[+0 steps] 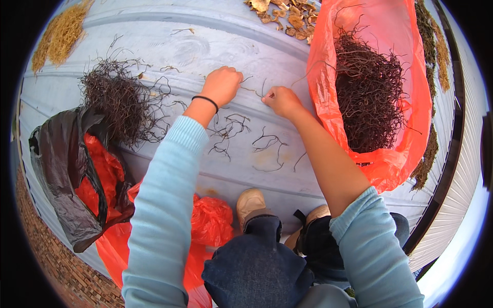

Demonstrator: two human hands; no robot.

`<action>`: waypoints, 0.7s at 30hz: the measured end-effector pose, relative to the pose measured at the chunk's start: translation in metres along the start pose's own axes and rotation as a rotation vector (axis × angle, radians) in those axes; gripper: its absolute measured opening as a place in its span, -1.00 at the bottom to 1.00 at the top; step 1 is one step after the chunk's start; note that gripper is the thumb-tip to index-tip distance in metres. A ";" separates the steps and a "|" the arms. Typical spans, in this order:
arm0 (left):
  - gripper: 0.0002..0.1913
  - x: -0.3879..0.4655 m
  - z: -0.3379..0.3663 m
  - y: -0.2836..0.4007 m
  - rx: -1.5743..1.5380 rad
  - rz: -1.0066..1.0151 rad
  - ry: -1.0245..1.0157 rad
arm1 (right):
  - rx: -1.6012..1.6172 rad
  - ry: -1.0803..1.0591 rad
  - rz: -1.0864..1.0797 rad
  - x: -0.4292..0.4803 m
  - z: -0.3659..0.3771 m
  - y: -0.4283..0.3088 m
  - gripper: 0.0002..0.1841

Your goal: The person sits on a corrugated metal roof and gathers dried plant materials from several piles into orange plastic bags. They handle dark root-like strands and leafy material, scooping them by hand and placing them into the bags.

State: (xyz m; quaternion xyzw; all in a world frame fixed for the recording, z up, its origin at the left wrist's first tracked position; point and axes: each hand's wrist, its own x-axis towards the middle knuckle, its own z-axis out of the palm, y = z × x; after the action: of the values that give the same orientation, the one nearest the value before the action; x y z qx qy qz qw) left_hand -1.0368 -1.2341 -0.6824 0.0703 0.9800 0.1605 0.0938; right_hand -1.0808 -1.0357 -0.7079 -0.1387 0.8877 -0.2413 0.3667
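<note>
My left hand (221,86), a black band round its wrist, is closed on a thin dark dried root (247,79) above the metal sheeting. To its right, my right hand (282,101) pinches another thin root (262,89) between thumb and fingers. Loose dark roots (231,127) lie scattered just below both hands. A tangled pile of roots (119,100) is at the left. At the right, an open red plastic bag (323,92) holds a large mass of similar dark roots (368,96).
A black plastic bag (63,169) with red plastic inside lies at lower left, near a crumpled red bag (212,221). Dried brown pieces (294,17) lie at the top, yellowish fibres (63,32) at upper left. The ribbed sheeting has an edge at left above brickwork (69,265).
</note>
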 end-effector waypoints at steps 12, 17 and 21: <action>-0.94 0.018 0.020 0.001 0.268 0.151 -0.097 | 0.450 0.436 0.344 -0.176 0.080 0.082 -0.73; -0.91 -0.012 0.003 0.017 -0.184 -0.048 0.049 | 0.373 0.593 0.503 -0.184 0.101 0.125 -0.72; -0.93 -0.052 0.004 0.037 -0.599 -0.203 0.079 | 0.161 0.615 0.476 -0.160 0.099 0.132 -0.70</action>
State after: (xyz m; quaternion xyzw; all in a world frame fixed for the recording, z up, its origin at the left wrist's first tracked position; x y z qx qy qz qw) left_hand -0.9812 -1.2067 -0.6654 -0.0650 0.8942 0.4342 0.0877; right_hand -0.9082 -0.8887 -0.7448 0.1790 0.9417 -0.2487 0.1392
